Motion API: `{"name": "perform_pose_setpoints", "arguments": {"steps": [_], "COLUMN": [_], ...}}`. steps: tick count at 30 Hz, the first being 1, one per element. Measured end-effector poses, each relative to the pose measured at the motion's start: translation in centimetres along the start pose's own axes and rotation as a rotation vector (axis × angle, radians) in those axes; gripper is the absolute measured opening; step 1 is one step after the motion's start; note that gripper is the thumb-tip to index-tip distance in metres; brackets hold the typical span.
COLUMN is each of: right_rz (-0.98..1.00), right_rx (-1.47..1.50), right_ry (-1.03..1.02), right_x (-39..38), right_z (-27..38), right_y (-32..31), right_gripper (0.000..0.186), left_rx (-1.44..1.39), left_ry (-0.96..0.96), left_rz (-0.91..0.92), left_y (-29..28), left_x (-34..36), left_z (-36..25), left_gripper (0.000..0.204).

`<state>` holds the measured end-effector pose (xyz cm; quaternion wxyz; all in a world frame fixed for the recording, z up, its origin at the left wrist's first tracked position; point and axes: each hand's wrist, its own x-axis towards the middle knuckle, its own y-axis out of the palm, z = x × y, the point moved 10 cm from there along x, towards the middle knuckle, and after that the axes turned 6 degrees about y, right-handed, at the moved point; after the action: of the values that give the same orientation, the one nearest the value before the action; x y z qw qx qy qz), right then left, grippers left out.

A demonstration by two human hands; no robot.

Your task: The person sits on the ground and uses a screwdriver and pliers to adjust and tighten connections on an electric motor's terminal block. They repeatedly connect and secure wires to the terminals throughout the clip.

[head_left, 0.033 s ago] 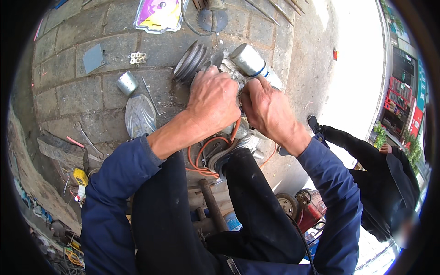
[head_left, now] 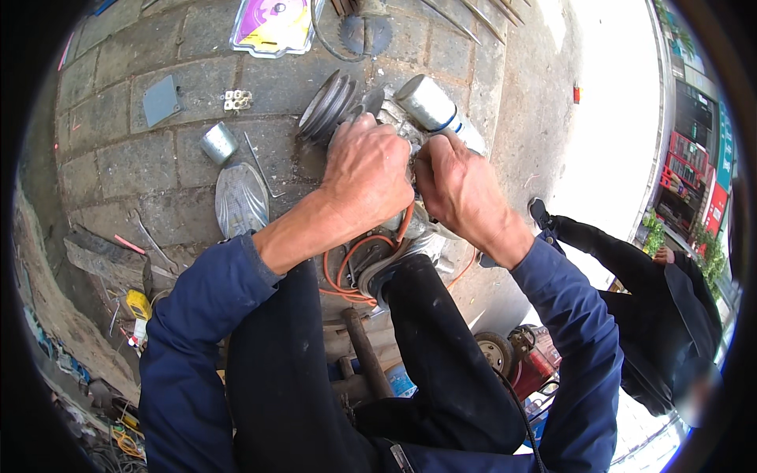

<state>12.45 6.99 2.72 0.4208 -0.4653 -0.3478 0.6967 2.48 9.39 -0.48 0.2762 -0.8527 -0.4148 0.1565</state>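
Observation:
A metal machine lies on the paving in front of me, with a dark grooved pulley (head_left: 330, 106) at its left and a silver cylinder (head_left: 426, 102) with a blue ring at its right. Over its middle, my left hand (head_left: 367, 165) is closed, knuckles up, just right of the pulley. My right hand (head_left: 461, 181) is closed too, below the silver cylinder and close beside the left one. The backs of both hands hide their fingertips, so what they grip cannot be made out. An orange hose (head_left: 353, 268) coils beneath my wrists.
Left of the machine are a metal cup (head_left: 219, 143), a bent hex key (head_left: 260, 164) and a grey plate (head_left: 162, 101). A round saw blade (head_left: 366, 36) and a packaged disc (head_left: 274, 27) lie beyond. Another person in black (head_left: 662, 307) is at the right.

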Motion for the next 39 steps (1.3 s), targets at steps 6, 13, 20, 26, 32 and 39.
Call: {"name": "perform_pose_setpoints", "arguments": {"steps": [6,13,20,26,32,39], "right_rz": [-0.021,0.104,0.122,0.095,0.188,0.238], "right_rx": [-0.036,-0.221,-0.281,-0.245,0.003,0.409], "right_ry": [0.093,-0.132,-0.391,-0.487,-0.345,0.355], "right_x": [0.5,0.8,-0.3,-0.8,0.4,0.3], "right_z": [-0.7,1.3,2.8,2.6,0.8,-2.4], "right_y": [0.7,0.7,0.3,0.2,0.7,1.4], "right_gripper": [0.016,0.022,0.018,0.018,0.018,0.016], "left_rx": [0.016,0.034,-0.043,-0.052,-0.061,-0.131], "left_ry": [0.017,0.021,-0.021,0.014,0.056,0.062], "left_rz": [-0.015,-0.078,-0.183,-0.269,-0.319,-0.323], "left_y": [-0.1,-0.3,-0.1,-0.4,-0.1,0.2], "left_x": [-0.1,-0.9,-2.6,-3.0,-3.7,-3.7], "left_z": [-0.1,-0.1,1.0,0.7,0.2,0.4], "left_gripper": [0.010,0.007,0.009,0.015,0.010,0.008]}}
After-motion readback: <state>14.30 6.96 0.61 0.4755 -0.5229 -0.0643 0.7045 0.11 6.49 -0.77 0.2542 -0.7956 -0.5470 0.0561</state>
